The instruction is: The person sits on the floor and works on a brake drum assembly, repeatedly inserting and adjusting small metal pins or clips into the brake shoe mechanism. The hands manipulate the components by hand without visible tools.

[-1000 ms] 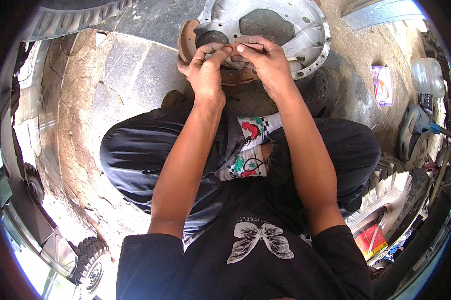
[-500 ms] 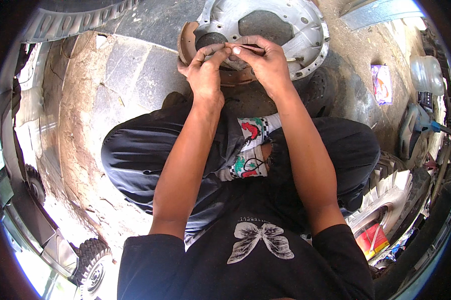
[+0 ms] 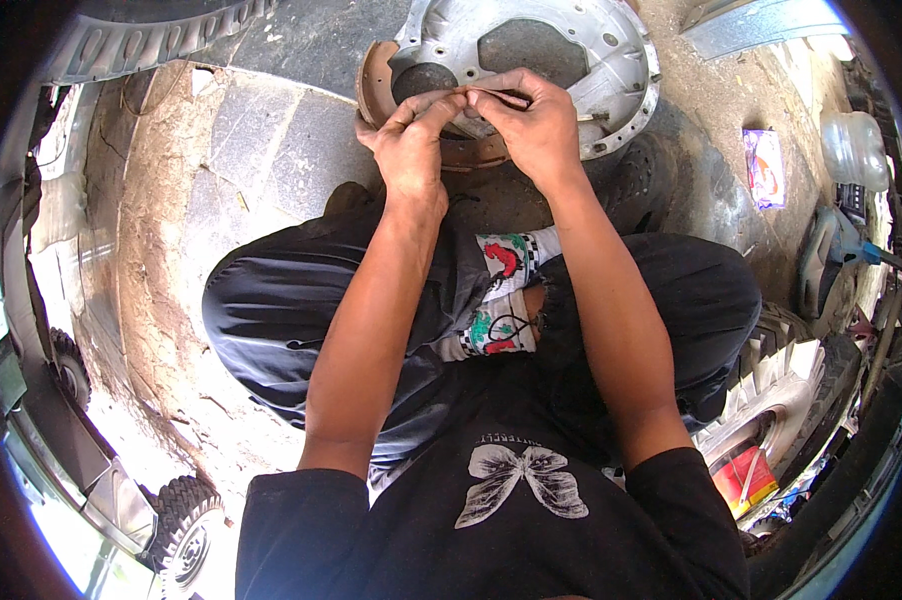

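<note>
Both my hands meet over the near side of a large round grey cast-metal housing, their fingertips almost touching. A thin reddish-brown strip, perhaps folded, is pinched between them; its exact kind does not show. My left hand closes thumb and fingers on the strip's left end. My right hand grips the right part between thumb and forefinger. Along the housing's left and near rim runs a rusty brown curved band, partly covered by my hands. A thin rod-like piece shows just right of my right hand.
A purple-and-white packet lies on the ground to the right, near a clear plastic jug. A finned wheel-like part and a red-and-yellow can are at lower right. Small tyres stand at lower left.
My fingertips have shifted slightly on the strip, the right thumb and forefinger a little more bent around it. The housing has stayed in place.
</note>
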`<state>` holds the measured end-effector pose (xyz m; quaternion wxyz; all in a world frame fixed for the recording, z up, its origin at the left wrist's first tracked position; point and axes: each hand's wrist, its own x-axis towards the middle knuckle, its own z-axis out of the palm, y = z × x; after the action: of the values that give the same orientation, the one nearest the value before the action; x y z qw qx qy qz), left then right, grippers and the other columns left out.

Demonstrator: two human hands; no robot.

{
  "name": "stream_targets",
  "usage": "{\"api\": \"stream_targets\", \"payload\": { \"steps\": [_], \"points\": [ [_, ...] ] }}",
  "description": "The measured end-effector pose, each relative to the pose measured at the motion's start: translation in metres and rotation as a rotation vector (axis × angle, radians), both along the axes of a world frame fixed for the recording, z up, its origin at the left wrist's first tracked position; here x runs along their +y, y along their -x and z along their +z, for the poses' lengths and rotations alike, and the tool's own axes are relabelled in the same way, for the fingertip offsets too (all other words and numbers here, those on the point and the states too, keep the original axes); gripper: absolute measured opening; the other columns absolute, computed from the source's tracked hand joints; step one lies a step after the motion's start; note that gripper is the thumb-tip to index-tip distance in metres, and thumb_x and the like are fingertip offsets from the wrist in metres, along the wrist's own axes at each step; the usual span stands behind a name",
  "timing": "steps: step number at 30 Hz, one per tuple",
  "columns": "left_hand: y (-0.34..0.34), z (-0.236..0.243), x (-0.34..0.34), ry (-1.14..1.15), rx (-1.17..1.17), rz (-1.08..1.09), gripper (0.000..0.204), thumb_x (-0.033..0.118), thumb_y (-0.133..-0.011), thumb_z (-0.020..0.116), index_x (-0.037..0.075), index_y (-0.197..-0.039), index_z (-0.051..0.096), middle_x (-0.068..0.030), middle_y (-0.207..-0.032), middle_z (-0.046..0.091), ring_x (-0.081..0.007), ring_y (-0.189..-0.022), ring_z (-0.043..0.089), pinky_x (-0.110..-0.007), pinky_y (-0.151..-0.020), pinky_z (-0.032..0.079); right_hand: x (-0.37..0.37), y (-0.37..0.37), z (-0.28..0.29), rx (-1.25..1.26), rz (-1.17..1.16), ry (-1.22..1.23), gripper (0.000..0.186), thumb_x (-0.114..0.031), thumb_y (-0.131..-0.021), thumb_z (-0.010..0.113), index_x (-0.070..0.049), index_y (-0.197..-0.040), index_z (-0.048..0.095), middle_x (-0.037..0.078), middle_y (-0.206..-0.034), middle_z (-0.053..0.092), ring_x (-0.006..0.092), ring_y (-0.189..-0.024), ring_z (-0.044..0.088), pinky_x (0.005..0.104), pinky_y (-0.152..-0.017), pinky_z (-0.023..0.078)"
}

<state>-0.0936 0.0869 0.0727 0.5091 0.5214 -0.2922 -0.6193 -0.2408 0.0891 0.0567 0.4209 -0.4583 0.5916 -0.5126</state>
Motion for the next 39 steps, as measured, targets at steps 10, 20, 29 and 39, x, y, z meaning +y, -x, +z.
{"api": "stream_targets", "payload": {
  "steps": [10, 20, 29, 39],
  "points": [
    [-0.002, -0.021, -0.007, -0.067, -0.122, 0.045, 0.023, 0.02, -0.085, 0.089, 0.004, -0.1, 0.082, -0.0118, -0.135, 0.045, -0.0229, -0.126, 0.049, -0.034, -0.111, 0.039, 0.001, -0.001, -0.003, 0.066, 0.056, 0.058, 0.02, -0.013, -0.086, 0.087, -0.004, -0.103, 0.081, 0.009, -0.099, 0.082, 0.0171, -0.096, 0.077, 0.0319, -0.089, 0.06],
    [0.002, -0.011, -0.005, -0.067, -0.074, 0.094, 0.026, 0.012, -0.09, 0.081, -0.002, -0.112, 0.079, -0.0115, -0.11, 0.076, -0.0221, -0.104, 0.068, -0.035, -0.097, 0.052, 0.004, 0.002, 0.008, -0.39, 0.159, -0.122, 0.026, -0.012, -0.091, 0.085, -0.001, -0.113, 0.075, 0.009, -0.112, 0.078, 0.0176, -0.105, 0.073, 0.0308, -0.098, 0.057],
    [0.0, -0.012, -0.007, -0.083, 0.108, 0.147, 0.027, 0.009, -0.089, 0.079, -0.004, -0.113, 0.078, -0.0124, -0.113, 0.077, -0.0244, -0.106, 0.069, -0.038, -0.099, 0.053, 0.004, 0.001, 0.003, -0.604, 0.168, -0.199, 0.029, -0.012, -0.102, 0.073, 0.003, -0.126, 0.069, 0.012, -0.121, 0.076, 0.0219, -0.111, 0.074, 0.0371, -0.103, 0.058],
    [0.001, -0.019, -0.006, -0.012, -0.083, 0.075, 0.027, 0.009, -0.086, 0.086, -0.003, -0.109, 0.078, -0.0088, -0.102, 0.077, -0.0194, -0.098, 0.069, -0.032, -0.091, 0.053, 0.003, 0.002, 0.008, -0.576, 0.113, -0.181, 0.02, -0.009, -0.1, 0.073, 0.002, -0.117, 0.075, 0.012, -0.114, 0.078, 0.0201, -0.105, 0.075, 0.0335, -0.095, 0.059]
  ]
}}
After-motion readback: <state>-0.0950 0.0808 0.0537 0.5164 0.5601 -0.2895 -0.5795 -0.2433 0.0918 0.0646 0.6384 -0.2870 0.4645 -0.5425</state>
